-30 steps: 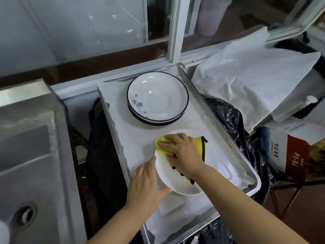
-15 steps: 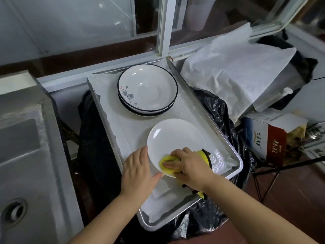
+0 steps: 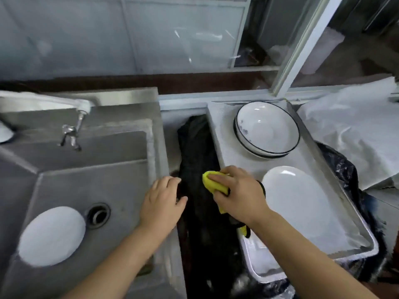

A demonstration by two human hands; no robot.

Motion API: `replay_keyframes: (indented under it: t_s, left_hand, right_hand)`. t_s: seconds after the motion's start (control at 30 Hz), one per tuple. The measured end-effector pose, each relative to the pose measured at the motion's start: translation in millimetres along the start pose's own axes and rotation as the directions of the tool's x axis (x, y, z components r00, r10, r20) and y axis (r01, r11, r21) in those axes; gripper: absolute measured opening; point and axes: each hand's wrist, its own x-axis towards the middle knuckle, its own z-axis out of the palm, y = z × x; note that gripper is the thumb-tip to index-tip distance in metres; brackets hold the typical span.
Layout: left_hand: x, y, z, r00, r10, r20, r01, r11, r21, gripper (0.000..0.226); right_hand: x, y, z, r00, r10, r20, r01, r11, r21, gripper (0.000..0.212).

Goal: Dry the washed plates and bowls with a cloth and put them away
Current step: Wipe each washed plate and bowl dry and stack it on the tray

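Note:
My right hand grips a yellow cloth with black trim, held over the left edge of the metal tray. A plain white plate lies on the tray's white liner, just right of that hand and apart from it. Behind it stands a small stack of black-rimmed white bowls with a blue flower print. My left hand hovers empty with loosely bent fingers over the right rim of the steel sink. Another white plate lies in the sink basin at the lower left.
A tap hangs over the sink's back. A dark gap with black plastic separates sink and tray. White paper sheets are heaped to the right, over a black bag. A window frame runs along the back.
Both hands have left the white plate and moved left. The right hand carried the cloth off the plate; the left hand let go of the rim. The view swung left, revealing the sink.

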Motion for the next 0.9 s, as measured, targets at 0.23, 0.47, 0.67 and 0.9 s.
replay_keyframes:
  t_s: [0.23,0.47,0.67,0.9]
  left_hand:
    - [-40,-212,-48,0.906,-0.417,0.076,0.418,0.908,0.001,0.034]
    - [-87,-411,-38,0.713,-0.649,0.265,0.676,0.737,-0.014,0.038]
    - [-110,-504,0,0.490,-0.750,0.445,0.841,0.541,-0.014,0.039]
    - [-119,-547,53,0.324,-0.790,0.520,0.946,0.280,-0.165,0.046]
  right_hand:
    - [55,-165,111,0.982,-0.155,0.106,0.144,0.984,0.109,0.034]
    - [85,-280,234,0.960,-0.095,0.264,0.056,0.987,0.152,0.033]
    - [99,-327,317,0.907,-0.026,0.421,-0.019,0.994,0.104,0.033]
    - [99,-334,364,0.875,0.035,0.483,-0.054,0.998,0.025,0.032]
